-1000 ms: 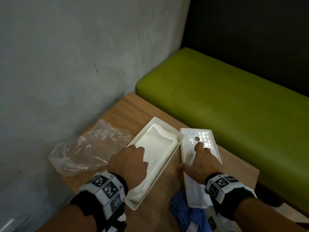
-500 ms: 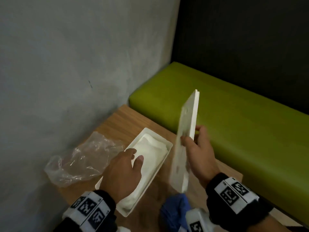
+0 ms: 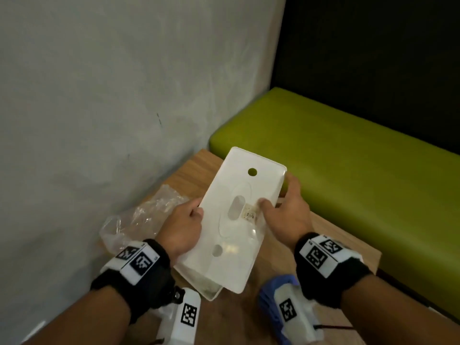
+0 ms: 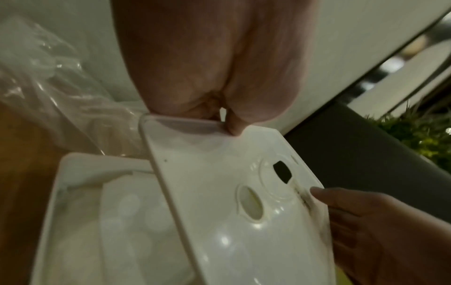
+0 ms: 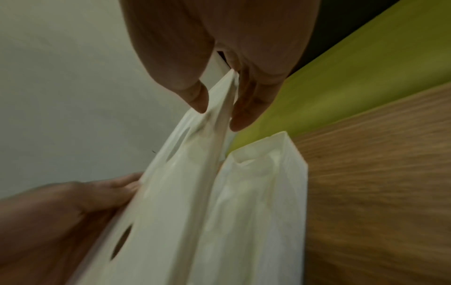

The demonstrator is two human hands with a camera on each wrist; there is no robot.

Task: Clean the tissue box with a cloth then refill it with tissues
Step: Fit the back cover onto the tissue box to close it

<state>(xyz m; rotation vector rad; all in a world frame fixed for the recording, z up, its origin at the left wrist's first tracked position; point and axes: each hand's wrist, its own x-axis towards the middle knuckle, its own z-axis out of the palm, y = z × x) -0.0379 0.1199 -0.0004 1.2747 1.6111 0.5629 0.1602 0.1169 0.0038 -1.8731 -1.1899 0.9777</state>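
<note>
**Lid held over the filled tissue box**

We see the white plastic lid (image 3: 237,220) of the tissue box held in both hands at the centre of the head view, its smooth outer face turned up toward the camera and tilted. It has a round hole near its far end, an oblong slot in the middle and a smaller oval hole near the close end, with a small worn sticker (image 3: 250,212) beside the slot.

Our left hand (image 3: 183,229) grips the lid's left long edge, fingers curled round it; in the left wrist view a fingertip (image 4: 234,125) presses on the rim. Our right hand (image 3: 288,215) grips the opposite long edge, thumb on the top face near the sticker and fingers underneath; the right wrist view shows thumb and fingers pinching that edge.

The open tissue box (image 4: 73,173) lies on the wooden table (image 3: 286,245) just below the lid, mostly hidden by it in the head view, with only its near corner showing at lower centre. The wrist views show white tissues (image 5: 249,202) lying inside it.

A crumpled clear plastic wrapper (image 3: 139,220) lies on the table to the left, against the grey wall (image 3: 112,108). A blue cloth (image 3: 267,305) sits at the lower right, partly behind our right wrist. A green padded seat (image 3: 348,170) runs along the right side of the frame.
</note>
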